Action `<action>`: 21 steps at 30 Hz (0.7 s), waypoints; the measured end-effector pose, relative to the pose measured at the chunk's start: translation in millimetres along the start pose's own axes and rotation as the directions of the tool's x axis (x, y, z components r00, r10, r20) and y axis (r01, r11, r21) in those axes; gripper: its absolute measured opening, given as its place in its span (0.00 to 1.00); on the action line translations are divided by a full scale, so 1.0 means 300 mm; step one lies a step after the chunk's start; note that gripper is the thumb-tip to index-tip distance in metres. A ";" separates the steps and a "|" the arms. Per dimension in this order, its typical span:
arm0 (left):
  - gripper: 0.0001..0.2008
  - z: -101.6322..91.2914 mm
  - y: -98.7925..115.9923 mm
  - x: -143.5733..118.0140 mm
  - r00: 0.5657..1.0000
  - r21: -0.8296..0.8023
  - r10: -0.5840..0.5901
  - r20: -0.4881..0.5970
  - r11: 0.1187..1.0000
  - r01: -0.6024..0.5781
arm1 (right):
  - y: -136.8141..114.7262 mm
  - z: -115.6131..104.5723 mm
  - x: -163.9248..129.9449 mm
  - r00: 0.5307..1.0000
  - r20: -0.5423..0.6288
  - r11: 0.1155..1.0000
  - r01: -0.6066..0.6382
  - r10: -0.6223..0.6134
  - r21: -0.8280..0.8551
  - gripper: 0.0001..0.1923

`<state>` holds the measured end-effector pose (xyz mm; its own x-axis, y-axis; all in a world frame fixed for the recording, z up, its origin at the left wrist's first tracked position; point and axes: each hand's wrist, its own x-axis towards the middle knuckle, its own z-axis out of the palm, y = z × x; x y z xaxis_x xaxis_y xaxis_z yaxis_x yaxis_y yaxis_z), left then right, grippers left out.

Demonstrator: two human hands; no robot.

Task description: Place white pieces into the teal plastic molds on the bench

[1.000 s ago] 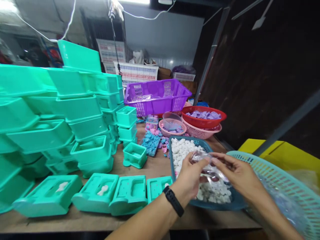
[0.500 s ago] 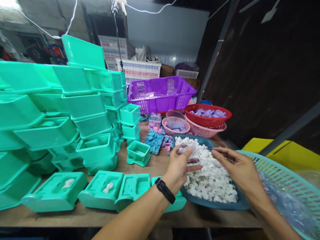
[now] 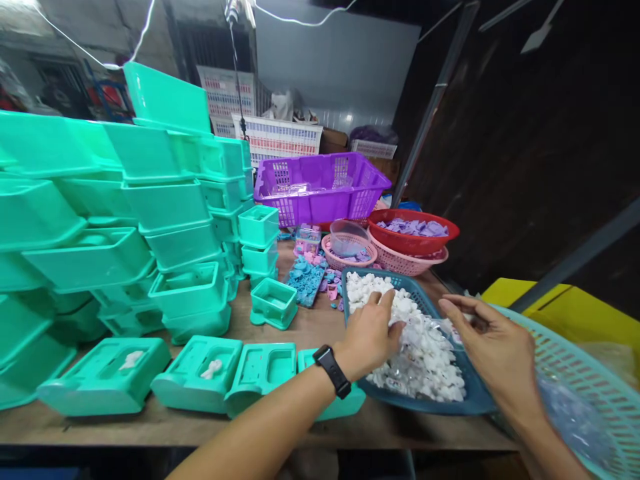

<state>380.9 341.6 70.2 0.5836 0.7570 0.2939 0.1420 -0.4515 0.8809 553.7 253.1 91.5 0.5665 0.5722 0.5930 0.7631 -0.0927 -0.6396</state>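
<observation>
White small parts [image 3: 420,360] filled the blue basket [image 3: 475,397] at the right of the bench [image 3: 310,327]. Left hand [image 3: 367,337] was down in that basket, fingers curled over the heap and onto a clear plastic piece [image 3: 415,337] lying on it; grip looked closed on the plastic's edge, though glare made it hard to be sure. Right hand [image 3: 493,343] hovered just beside, over the basket's right rim, fingers half spread and pinching nothing, grip released.

Risks from here:
- The clear piece was thin and near invisible against the white parts, so a pinch could have caught only a loose part or slipped off.
- Dragging the plastic up through the heap could have flicked white parts over the low rim onto the bench or floor.
- The blue basket overhung the bench's front edge a little; a push from the left wrist could have tipped it.
- The light teal basket [image 3: 575,380] sat touching the right forearm, so a wide elbow swing could have knocked it.
- The teal trays [image 3: 200,370] lay close by the left forearm, and a careless pull-back could have shoved them.
</observation>
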 end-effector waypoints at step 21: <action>0.25 -0.180 -0.046 -0.336 0.917 -0.728 -0.396 0.045 0.616 0.301 | -0.094 0.090 -0.393 0.501 0.298 0.533 0.845 -0.812 0.033 0.29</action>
<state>277.1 297.1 48.4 0.5149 0.8519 -0.0955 -0.3184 0.2935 0.9014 457.0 210.3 26.3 -0.4287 0.6049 0.6711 0.8757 0.4608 0.1440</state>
